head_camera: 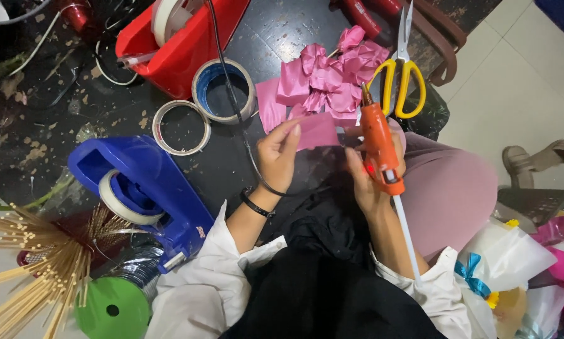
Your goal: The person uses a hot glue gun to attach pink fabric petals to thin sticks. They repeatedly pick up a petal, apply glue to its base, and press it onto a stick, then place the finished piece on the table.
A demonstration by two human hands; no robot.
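My left hand [277, 154] pinches a pink paper [316, 130] by its near edge — it lies just left of the glue gun [379, 141] gripped upright in my right hand [365, 182], nozzle pointing away, right beside the paper's far corner.

My left hand [277, 152] covers one end of the pink ribbon piece [317, 130]. Right palm hidden behind orange glue gun [379, 142]. Bamboo sticks [24, 263] and red tape dispenser [180, 34] cut off by frame edge.
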